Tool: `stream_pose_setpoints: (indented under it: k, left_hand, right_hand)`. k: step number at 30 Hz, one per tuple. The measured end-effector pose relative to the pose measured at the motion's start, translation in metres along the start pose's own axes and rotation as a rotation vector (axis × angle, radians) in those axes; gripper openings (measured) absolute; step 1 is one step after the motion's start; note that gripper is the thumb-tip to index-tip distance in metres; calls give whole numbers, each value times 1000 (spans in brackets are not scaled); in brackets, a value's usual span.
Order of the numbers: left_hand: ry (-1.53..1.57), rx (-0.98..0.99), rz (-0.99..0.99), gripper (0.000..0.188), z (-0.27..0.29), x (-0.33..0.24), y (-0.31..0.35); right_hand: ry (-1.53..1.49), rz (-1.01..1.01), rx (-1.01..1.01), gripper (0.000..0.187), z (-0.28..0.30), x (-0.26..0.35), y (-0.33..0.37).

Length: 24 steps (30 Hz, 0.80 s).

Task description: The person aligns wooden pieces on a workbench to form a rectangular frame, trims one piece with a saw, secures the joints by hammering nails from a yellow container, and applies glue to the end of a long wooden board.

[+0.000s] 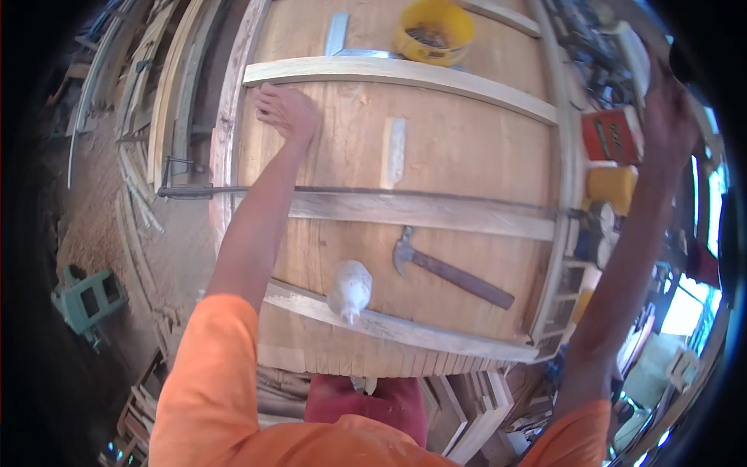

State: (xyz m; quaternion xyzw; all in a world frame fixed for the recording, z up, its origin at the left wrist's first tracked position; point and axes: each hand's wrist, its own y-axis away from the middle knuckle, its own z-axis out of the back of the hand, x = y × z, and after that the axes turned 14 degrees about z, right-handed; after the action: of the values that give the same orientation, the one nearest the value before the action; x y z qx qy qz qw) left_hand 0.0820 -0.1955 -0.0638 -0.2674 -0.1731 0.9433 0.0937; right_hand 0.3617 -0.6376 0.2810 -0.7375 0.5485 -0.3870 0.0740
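Note:
My left hand [286, 113] rests by the left end of a pale wooden slat [405, 78], its fingers curled; what is in them, if anything, is hidden. Far out to the right, my right hand [671, 117] is raised, dark and smeared, so its fingers do not show clearly. The slat crosses a wide wooden panel [334, 148] in a frame. On that panel lie a claw hammer [451, 268] and a short pale wood strip [394, 152]. A white bottle [349, 289] with a narrow tip is at the near slat [412, 330].
A long bar clamp [350, 191] spans the panel beside a middle slat [420, 212]. Beyond the far slat are a yellow tub [436, 33] of small pieces and a metal square [336, 35]. Planks [175, 70] lean left; a red box [611, 135] stands right.

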Motion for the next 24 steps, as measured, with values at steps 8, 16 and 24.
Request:
stream_pose_setpoints:
  k: [8,16,24]
  left_hand:
    - [546,1088,-8,42,159,33,-85]
    - [766,685,284,47,451,205,-61]
    - [713,531,648,39,515,366,75]
  right_hand:
    - [201,228,-535,55,-76,90,216]
    - [378,111,-929,54,-74,68,402]
    - [277,-42,-915,50,-38,-11,479]
